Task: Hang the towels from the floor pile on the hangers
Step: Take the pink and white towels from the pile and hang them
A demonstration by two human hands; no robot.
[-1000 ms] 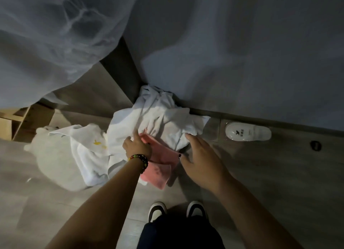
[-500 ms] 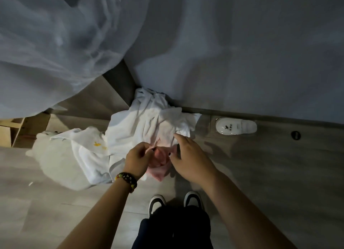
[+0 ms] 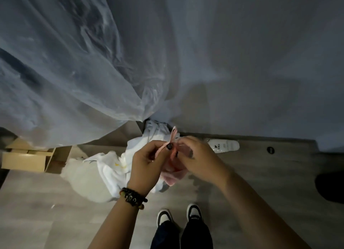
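**Inspector:** Holding a pink towel (image 3: 174, 171) clear of the floor pile (image 3: 119, 166), both hands sit at mid-frame. The left hand (image 3: 147, 161) pinches a thin pink strip, apparently a hanging loop or corner, between thumb and forefinger. The right hand (image 3: 197, 158) has its fingers curled onto the upper edge of the same towel, just beside the left.

**Clerk:** Which way does the towel lie from the grip?

**Inspector:** Downward. The bunched body hangs below and between the two hands, long axis roughly vertical, with the strip standing up above the left thumb. Both hands are equally near. In my judgement the coming move turns on drawing the hands apart along the top edge so the towel opens out. No hanger is in view.

**Clerk:** And the remaining towels?

**Inspector:** White towels stay heaped on the floor against the wall (image 3: 260, 62), behind and left of the hands. One carries a small yellow mark, too small to identify.

**Clerk:** Any writing or brands?

**Inspector:** A white slipper (image 3: 226, 146) lies along the base of the wall, right of the hands. It bears a dark logo and small characters, not legible. A cardboard box (image 3: 26, 160) at far left shows no print. A beaded bracelet (image 3: 133, 197) circles the left wrist.
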